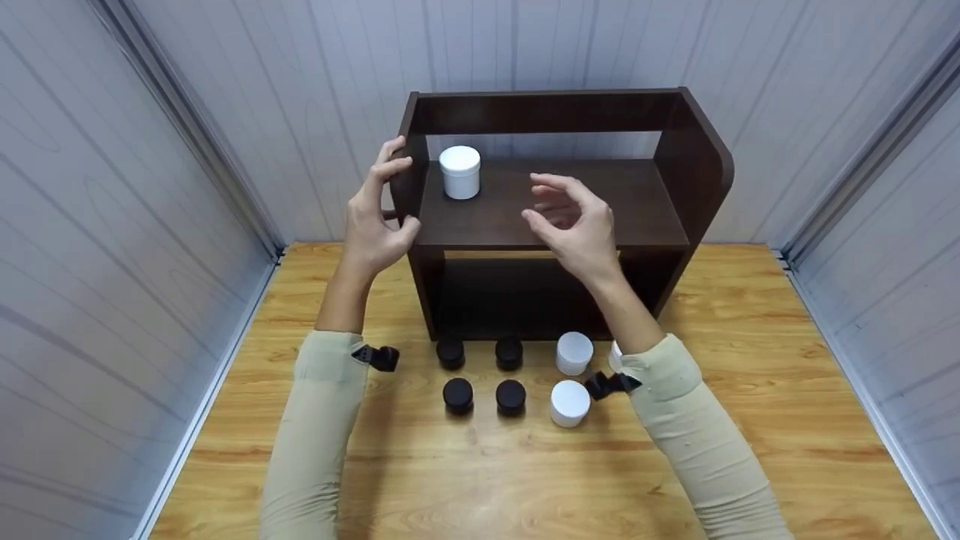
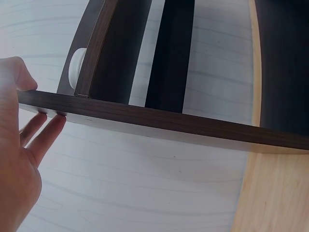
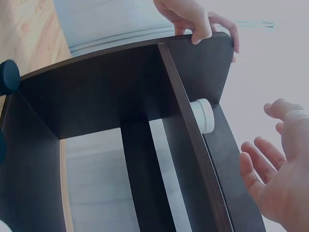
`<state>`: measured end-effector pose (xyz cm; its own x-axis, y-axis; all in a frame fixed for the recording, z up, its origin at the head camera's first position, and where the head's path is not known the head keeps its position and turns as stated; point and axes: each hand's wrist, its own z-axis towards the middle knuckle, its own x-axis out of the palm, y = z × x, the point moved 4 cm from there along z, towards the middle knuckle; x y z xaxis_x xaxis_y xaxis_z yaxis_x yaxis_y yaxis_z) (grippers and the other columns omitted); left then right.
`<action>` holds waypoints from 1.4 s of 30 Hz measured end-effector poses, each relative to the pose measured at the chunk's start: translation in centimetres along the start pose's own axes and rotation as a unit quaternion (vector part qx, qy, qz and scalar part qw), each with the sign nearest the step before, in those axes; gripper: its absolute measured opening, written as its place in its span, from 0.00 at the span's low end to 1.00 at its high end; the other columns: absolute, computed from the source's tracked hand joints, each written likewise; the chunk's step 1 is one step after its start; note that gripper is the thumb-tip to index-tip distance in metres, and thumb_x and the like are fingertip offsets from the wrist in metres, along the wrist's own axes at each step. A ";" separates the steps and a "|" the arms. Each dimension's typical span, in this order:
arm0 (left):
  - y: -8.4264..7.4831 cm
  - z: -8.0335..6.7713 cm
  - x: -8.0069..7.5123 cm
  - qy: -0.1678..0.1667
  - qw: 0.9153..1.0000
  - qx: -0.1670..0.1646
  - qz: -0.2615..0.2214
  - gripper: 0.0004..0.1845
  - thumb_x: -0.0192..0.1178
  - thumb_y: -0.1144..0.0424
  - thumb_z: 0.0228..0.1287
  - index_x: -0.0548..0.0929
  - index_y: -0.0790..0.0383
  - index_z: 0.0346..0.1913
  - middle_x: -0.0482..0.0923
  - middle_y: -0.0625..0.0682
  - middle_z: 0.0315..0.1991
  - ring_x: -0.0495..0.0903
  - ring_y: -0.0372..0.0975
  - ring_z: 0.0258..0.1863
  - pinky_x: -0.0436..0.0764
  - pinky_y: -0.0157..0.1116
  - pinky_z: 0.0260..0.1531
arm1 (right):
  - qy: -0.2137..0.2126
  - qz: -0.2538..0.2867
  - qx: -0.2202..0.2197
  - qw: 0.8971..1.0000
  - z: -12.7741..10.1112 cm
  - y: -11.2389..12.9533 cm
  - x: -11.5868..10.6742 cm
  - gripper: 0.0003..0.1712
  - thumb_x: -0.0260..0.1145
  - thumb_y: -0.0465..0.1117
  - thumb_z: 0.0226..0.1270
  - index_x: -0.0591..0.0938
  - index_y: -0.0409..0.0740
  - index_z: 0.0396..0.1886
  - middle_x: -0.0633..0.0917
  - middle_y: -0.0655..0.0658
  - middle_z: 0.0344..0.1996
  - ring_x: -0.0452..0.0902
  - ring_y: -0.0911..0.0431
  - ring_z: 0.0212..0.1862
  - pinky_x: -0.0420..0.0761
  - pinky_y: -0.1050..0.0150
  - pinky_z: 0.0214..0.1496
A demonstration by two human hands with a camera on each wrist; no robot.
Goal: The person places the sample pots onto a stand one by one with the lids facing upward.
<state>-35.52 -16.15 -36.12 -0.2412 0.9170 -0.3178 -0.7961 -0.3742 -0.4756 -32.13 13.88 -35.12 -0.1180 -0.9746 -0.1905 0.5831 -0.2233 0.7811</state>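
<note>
A dark brown two-tier shelf (image 1: pixel 555 112) stands on the wooden surface. My left hand (image 1: pixel 376 221) grips the edge of its left side panel, thumb on one face and fingers on the other, as the left wrist view shows of the panel (image 2: pixel 159 123). On the upper board, near that panel, a white lidded jar (image 1: pixel 460 176) stands upright. To the right of the jar, my right hand (image 1: pixel 581 229) hovers above the board with fingers loosely curved and nothing in them. The right wrist view shows a gap between the right hand (image 3: pixel 289 169) and the jar (image 3: pixel 203 116).
Several black-lidded jars (image 1: pixel 458 395) stand in two rows before the shelf. White jars (image 1: pixel 570 403) stand to their right, one partly hidden by my right forearm. Pale panel walls (image 1: pixel 150 247) enclose the wooden surface (image 1: pixel 480 480) at the back and sides.
</note>
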 end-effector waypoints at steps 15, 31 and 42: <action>0.0 0.0 0.0 0.006 1.000 -0.001 -0.001 0.38 0.60 0.81 0.55 0.77 0.61 0.73 0.72 0.60 0.86 0.74 0.49 0.85 0.76 0.24 0.34 | 0.006 -0.026 -0.027 0.999 -2.8 -0.5 -3.7 0.24 0.79 0.29 0.67 0.89 0.34 0.63 0.94 0.31 0.43 0.89 0.69 0.40 0.87 0.73 0.45; 0.0 0.3 -0.2 -0.002 1.000 0.000 -0.006 0.39 0.61 0.81 0.53 0.79 0.60 0.72 0.73 0.59 0.85 0.74 0.49 0.84 0.78 0.25 0.38 | -0.008 -0.035 -0.017 0.999 -5.6 -2.4 -7.5 0.21 0.77 0.25 0.67 0.89 0.30 0.60 0.93 0.33 0.40 0.87 0.70 0.40 0.84 0.76 0.42; -0.1 0.4 -0.4 0.012 1.000 -0.003 -0.006 0.38 0.60 0.81 0.55 0.77 0.62 0.73 0.71 0.61 0.86 0.75 0.48 0.83 0.83 0.25 0.39 | -0.006 -0.052 0.021 0.998 -8.3 -5.1 -9.2 0.20 0.77 0.25 0.67 0.90 0.32 0.59 0.93 0.35 0.40 0.87 0.69 0.40 0.84 0.76 0.41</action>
<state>-35.59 -16.39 -35.63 -0.2178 0.9182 -0.3307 -0.7956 -0.3633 -0.4847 -27.39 24.15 -42.31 -0.1862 -0.9458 -0.2659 0.5330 -0.3246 0.7813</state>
